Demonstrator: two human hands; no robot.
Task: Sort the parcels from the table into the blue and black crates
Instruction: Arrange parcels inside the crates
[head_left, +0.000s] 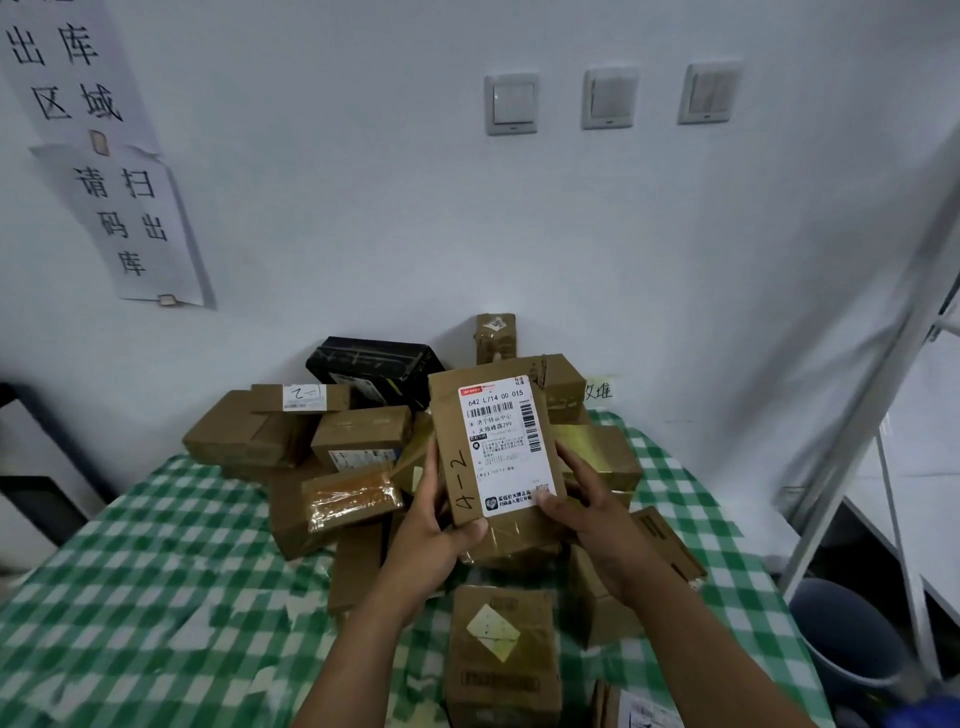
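A flat brown cardboard parcel (452, 415) with a white shipping label and "4-2" handwritten on it is held upright above the pile. My left hand (436, 540) grips its lower left edge, thumb on the front. My right hand (587, 519) grips its lower right corner, thumb on the label. Under and behind it lies a heap of several brown parcels (358, 431) and one black parcel (374, 364) on the table with the green-and-white checked cloth (156, 571). No crate is in view.
Another brown box (501, 654) lies near the table's front edge. A white metal shelf frame (883, 405) stands at the right, with a blue-grey bucket (841, 639) on the floor beside it. Paper signs and light switches hang on the wall behind.
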